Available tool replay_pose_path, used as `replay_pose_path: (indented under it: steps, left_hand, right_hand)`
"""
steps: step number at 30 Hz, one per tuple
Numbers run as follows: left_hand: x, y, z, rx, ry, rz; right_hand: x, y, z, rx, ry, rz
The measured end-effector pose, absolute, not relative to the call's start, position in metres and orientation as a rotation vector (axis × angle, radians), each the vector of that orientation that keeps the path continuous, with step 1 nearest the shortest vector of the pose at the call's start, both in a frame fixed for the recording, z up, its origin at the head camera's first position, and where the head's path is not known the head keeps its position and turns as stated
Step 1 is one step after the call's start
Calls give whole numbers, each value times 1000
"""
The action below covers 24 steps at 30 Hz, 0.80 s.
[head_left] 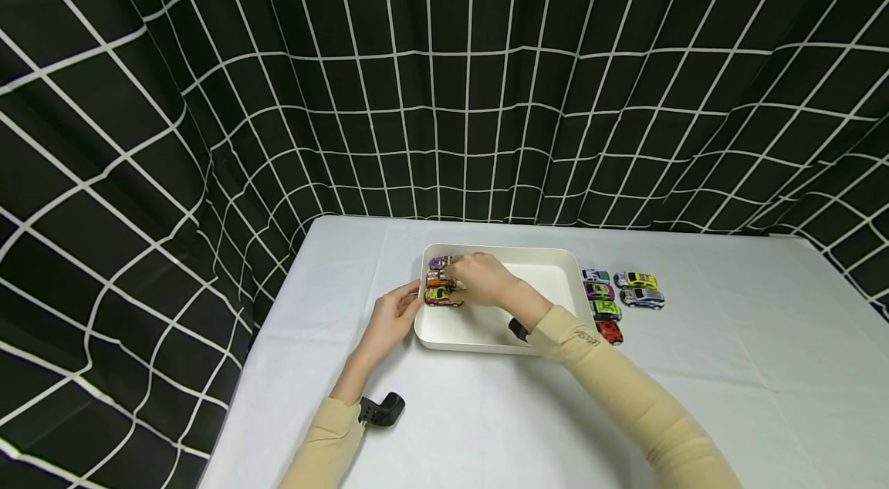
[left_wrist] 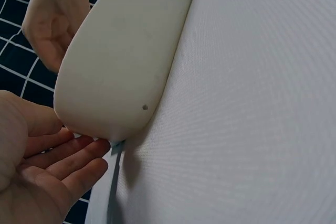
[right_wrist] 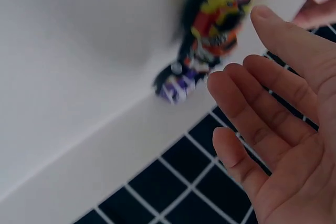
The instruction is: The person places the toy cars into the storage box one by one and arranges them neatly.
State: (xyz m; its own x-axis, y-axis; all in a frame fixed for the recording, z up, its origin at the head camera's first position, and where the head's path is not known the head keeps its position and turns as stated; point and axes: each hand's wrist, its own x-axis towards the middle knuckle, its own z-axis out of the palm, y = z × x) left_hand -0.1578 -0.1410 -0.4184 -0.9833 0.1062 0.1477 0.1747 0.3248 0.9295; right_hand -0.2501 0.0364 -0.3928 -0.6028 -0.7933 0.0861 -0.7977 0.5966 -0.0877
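A white tray lies on the table. At its left end stand a purple toy car, an orange toy car and a yellow-and-red toy car in a column. My right hand hovers just right of these cars. In the right wrist view, a gap shows between the right fingers and the cars, and nothing is in the palm. My left hand rests against the tray's left wall from outside. Its fingers are nearly straight at the tray's corner in the left wrist view.
Right of the tray, several toy cars stand in a column, among them a green one and a red one. Beyond them are a yellow car and a silver car. A black grid-patterned curtain hangs behind the white-covered table.
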Motion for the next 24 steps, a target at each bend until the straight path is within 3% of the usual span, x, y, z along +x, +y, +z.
replay_pose_path:
  steps: [11, 24]
  left_hand:
    - [-175, -145, -455, -216, -2485, -1751]
    - [-174, -145, -452, -229, -2484, -1773]
  right_hand:
    - [-243, 101, -373, 1331, -2637, 92]
    - [-232, 190, -377, 1104, -2715, 170]
